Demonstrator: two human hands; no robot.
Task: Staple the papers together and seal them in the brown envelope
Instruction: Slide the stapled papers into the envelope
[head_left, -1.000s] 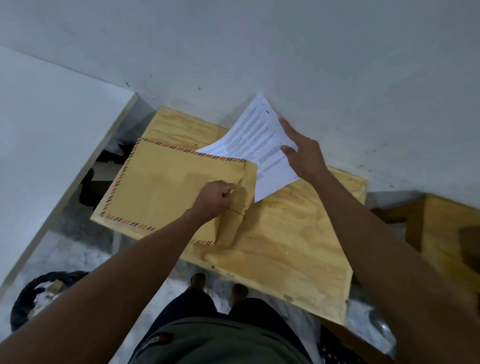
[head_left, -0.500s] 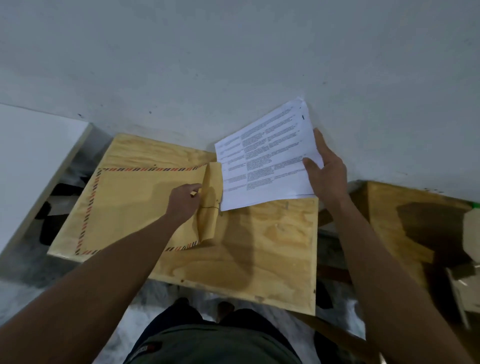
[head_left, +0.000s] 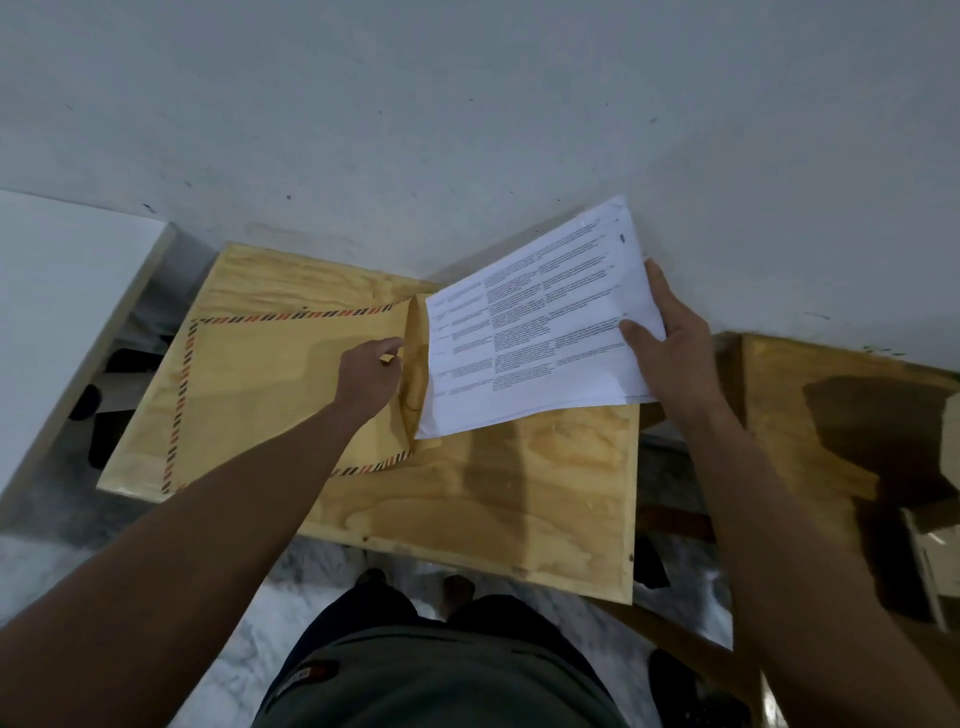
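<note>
Feeding the papers (head_left: 540, 332) toward the mouth of the brown envelope (head_left: 291, 384), it seems; the sheets are not yet inside. Papers sit centre-right of the frame, tilted, their lower-left corner over the envelope's open right end. Whether a staple holds them cannot be told; a small dark mark shows near the top right corner, too small to read.

Envelope lies flat at centre-left on the plywood surface (head_left: 519, 493), striped border along top, left and bottom edges. Flap (head_left: 415, 364) is turned up at the right end, just beside the papers' left edge.

Risks, as judgement:
- Leading corner could catch on the flap or the mouth's lip and crumple, since the sheets come in at an angle.
- If the mouth sags shut, the sheets would slide over the top of the envelope instead of in.
- If unstapled, sheets could fan apart; edges at lower right already look slightly offset.

Left hand (head_left: 371, 376): arm reaching in from lower left, fingers curled at the envelope's mouth, pinching its edge beside the flap, apparently holding it open.

Right hand (head_left: 670, 353): arm from lower right, gripping the papers' right edge, thumb on top, index finger extended up along the edge.

Grey wall above; a second wooden surface (head_left: 831, 415) at far right.
</note>
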